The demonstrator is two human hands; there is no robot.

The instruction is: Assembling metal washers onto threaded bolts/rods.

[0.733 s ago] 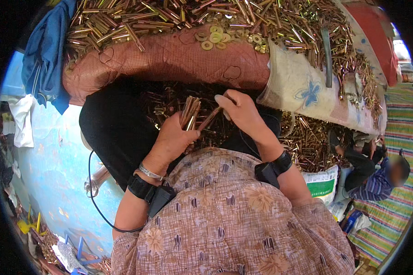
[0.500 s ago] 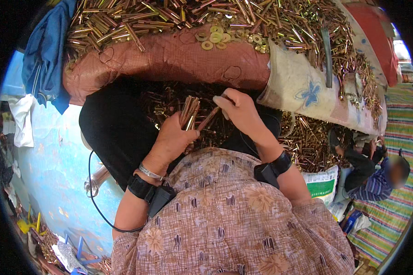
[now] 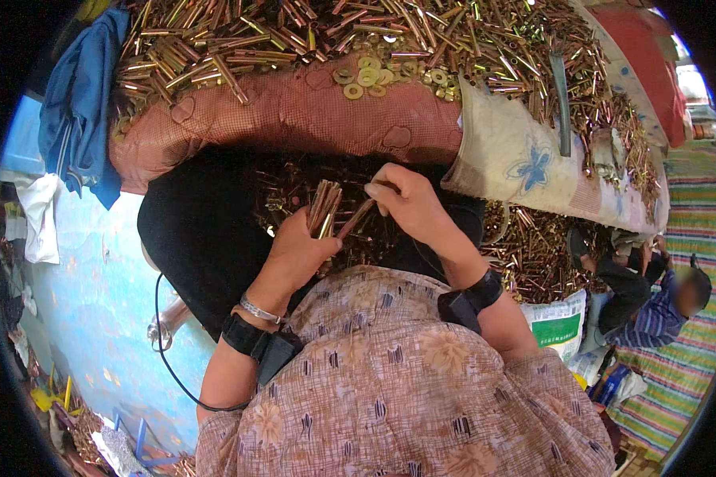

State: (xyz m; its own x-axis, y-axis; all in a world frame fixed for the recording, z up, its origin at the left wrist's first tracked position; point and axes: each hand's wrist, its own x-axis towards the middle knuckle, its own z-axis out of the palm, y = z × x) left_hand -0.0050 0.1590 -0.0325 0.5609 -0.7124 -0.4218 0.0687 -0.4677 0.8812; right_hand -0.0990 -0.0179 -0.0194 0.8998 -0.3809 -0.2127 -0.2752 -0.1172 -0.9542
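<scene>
In my left hand is an upright bundle of slim copper-coloured metal tubes, with the fingers wrapped round it. A single metal tube slants between my left thumb and my right hand. My right thumb and fingers pinch its upper end; whether something is fitted onto that end is hidden by the fingers. Below both hands, in the shade between my knees, lies a dark heap of similar metal pieces.
Ahead, a bench edge padded with red cloth bears a pile of metal tubes and several flat washers. A patterned white cloth covers its right side. Another person sits at the right by a white-and-green sack. A blue garment hangs left.
Both hands stay close together around the single tube, with only slight shifts. The bundle stays in my left hand. The whole view has shifted a little.
</scene>
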